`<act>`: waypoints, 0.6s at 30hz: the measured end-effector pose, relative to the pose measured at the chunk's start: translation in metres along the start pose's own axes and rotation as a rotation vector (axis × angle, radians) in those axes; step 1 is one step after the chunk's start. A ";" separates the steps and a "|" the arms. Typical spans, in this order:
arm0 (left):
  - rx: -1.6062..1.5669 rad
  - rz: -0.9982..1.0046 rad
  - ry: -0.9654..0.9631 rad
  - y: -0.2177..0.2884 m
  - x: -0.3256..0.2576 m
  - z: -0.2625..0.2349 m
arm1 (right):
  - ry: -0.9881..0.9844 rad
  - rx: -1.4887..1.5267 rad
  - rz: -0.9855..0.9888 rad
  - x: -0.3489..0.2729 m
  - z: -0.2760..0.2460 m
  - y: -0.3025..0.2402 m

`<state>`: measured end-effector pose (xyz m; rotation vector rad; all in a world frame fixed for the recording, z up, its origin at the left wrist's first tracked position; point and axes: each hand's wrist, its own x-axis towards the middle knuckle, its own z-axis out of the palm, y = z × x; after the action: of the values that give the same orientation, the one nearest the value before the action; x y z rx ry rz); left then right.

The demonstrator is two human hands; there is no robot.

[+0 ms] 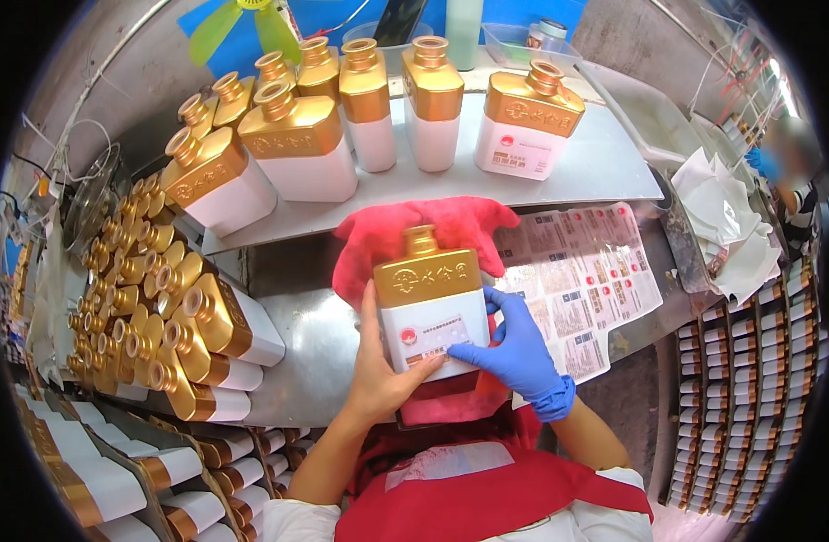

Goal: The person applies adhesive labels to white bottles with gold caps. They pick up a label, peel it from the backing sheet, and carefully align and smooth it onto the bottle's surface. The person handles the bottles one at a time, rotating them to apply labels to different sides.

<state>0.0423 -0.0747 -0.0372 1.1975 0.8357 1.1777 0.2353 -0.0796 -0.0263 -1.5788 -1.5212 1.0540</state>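
Both hands hold a white bottle with a gold shoulder and neck point(428, 280) upright in front of me. My bare left hand point(380, 375) wraps its left side, thumb on the lower front. My right hand point(515, 348), in a blue glove, grips the right side, its thumb tip on a small printed label point(434, 336) low on the white face. The thumbs partly cover the label's lower edge. Behind and under the bottle lies a red cloth point(365, 237). Just right of it, a sheet of printed labels point(581, 280) rests on the metal table.
Several similar bottles point(297, 167) stand on a raised metal shelf point(604, 163); the rightmost bottle point(527, 144) bears a label. More bottles point(211, 321) crowd the left, and stacked rows point(740, 397) fill the lower right. White papers point(717, 212) lie at right; a person point(794, 163) is beyond.
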 end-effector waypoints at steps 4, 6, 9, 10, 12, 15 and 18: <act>-0.054 0.077 0.016 -0.004 0.003 -0.005 | 0.003 0.039 0.024 -0.001 -0.001 0.001; -0.010 0.042 0.069 -0.004 0.007 -0.003 | 0.047 0.026 0.031 0.005 -0.001 -0.013; -0.026 0.001 0.111 -0.004 0.009 0.003 | 0.087 -0.122 -0.074 0.014 0.001 -0.009; -0.045 -0.009 0.120 -0.004 0.009 0.005 | 0.095 -0.193 -0.131 0.016 0.001 -0.006; 0.048 0.025 0.116 -0.007 0.012 0.005 | 0.072 -0.121 -0.072 0.015 -0.005 -0.010; 0.080 0.031 0.118 -0.010 0.014 0.003 | 0.047 -0.058 0.003 0.016 -0.007 -0.010; 0.036 0.015 0.108 -0.007 0.015 0.002 | 0.053 -0.004 0.016 0.016 -0.005 -0.009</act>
<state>0.0493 -0.0608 -0.0421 1.1801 0.9336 1.2530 0.2362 -0.0624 -0.0175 -1.6121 -1.4787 1.0109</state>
